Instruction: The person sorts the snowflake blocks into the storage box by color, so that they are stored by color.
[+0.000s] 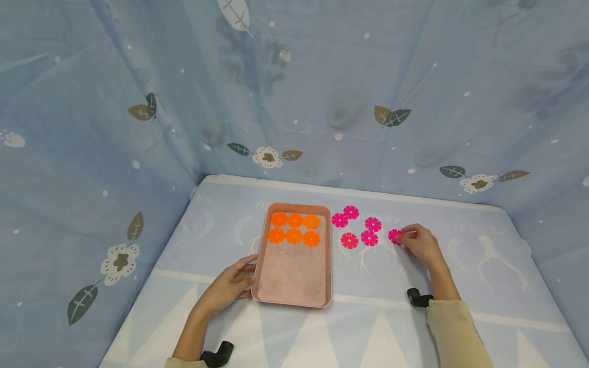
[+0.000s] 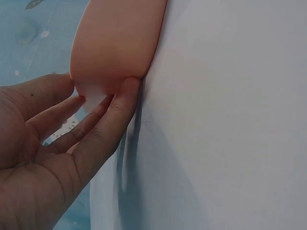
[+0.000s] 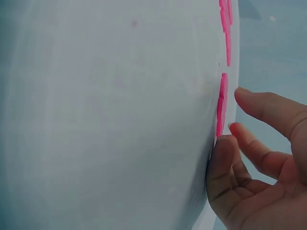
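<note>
My left hand [image 1: 230, 282] gripped the tray [image 1: 292, 280] at its left wall, likely to stop it sliding. Well right of the tray, my right hand [image 1: 421, 243] was at the outermost pink disc [image 1: 392, 235], fingers bent; couldn't tell if pinched or just touched. Orange discs [image 1: 294, 239] lay inside the tray's far half, two rows of three, presumably for easy counting. Five other pink discs [image 1: 373, 221] sat scattered right of the tray, probably for right-hand reach. Curtain [image 1: 313, 102] hung beyond the tray.
</note>
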`<state>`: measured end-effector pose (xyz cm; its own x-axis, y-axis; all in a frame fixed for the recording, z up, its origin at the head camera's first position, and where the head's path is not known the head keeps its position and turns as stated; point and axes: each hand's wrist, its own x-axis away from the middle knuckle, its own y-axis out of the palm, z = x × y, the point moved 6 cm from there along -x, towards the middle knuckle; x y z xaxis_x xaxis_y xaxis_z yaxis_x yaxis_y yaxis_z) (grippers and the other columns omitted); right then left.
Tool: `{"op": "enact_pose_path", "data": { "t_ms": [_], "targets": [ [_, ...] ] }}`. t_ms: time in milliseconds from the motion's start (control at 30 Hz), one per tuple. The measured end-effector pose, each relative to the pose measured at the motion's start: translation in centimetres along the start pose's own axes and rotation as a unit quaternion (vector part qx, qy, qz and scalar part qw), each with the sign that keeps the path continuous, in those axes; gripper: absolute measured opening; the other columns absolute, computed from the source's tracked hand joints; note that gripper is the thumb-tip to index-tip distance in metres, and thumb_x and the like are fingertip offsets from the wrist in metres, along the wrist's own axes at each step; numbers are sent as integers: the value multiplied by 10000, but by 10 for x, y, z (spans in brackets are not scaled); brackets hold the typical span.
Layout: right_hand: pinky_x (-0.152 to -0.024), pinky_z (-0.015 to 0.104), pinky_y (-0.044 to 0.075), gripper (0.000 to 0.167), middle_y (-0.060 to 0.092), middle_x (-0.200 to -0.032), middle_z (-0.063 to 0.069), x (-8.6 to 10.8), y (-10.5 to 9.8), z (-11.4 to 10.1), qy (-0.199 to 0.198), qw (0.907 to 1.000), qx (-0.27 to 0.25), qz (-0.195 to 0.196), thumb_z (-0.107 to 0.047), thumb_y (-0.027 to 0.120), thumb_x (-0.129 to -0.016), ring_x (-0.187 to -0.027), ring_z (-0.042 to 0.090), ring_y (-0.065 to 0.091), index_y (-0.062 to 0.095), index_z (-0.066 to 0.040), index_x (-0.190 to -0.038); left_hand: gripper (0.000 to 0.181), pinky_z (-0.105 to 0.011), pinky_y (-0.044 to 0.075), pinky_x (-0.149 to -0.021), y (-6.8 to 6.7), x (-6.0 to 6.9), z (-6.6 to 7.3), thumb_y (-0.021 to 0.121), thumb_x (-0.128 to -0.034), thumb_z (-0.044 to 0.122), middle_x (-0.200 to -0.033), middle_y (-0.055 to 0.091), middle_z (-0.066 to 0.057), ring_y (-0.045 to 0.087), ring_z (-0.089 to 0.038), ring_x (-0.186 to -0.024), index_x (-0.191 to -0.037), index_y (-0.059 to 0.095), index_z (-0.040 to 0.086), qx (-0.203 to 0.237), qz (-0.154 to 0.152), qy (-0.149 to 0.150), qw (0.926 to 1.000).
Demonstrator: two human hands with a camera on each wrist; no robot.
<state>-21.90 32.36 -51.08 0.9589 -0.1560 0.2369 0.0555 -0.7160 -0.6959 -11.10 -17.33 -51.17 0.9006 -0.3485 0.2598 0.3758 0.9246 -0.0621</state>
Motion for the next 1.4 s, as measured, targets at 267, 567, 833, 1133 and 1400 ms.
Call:
{"op": "enact_pose_path", "data": {
  "t_ms": [267, 567, 833, 1133, 1400],
  "targets": [
    [-758, 450, 516, 499, 554, -1131, 299, -1, 5, -1, 41, 9997, 220, -126, -204, 735, -905, -950, 397, 563, 512, 76, -1253, 554, -431, 573, -850, 1, 1, 1, 530, -1035, 29, -1447, 425, -286, 566, -402, -1211, -1553, 338, 70, 63, -10, 7, 10000],
    [-800, 497, 519, 513, 538, -1141, 315, -1, 5, -2, 183, 9995, 219, -138, -198, 730, -900, -979, 427, 556, 483, 97, -1239, 558, -433, 571, -856, 1, 1, 1, 529, -1034, 23, -1452, 422, -280, 561, -404, -1216, -1555, 337, 78, 90, -38, 18, 10000],
    [-750, 429, 534, 442, 581, -1133, 314, -5, 1, 1, 261, 9996, 115, -80, -177, 688, -933, -914, 364, 600, 507, 110, -1216, 559, -443, 568, -860, 1, 2, 1, 528, -1032, 18, -1449, 422, -282, 560, -407, -1214, -1555, 339, 79, 64, -36, 45, 10000],
    [-574, 293, 492, 311, 583, -853, 125, -7, -2, 4, 277, 9985, -428, -217, -137, 577, -996, -679, 183, 553, 560, 113, -1179, 555, -441, 570, -857, 1, 2, 1, 527, -1033, 22, -1447, 425, -280, 569, -399, -1205, -1553, 341, 79, 74, -39, 46, 10000],
    [-598, 282, 529, 344, 567, -865, 93, -8, 0, 9, 369, 9922, -1000, -650, -159, 515, -1033, -730, 183, 544, 533, 113, -1244, 556, -441, 570, -855, 0, 1, 0, 534, -1030, 22, -1445, 428, -283, 576, -397, -1197, -1550, 342, 66, 91, -40, 48, 9999]
  ]
}}
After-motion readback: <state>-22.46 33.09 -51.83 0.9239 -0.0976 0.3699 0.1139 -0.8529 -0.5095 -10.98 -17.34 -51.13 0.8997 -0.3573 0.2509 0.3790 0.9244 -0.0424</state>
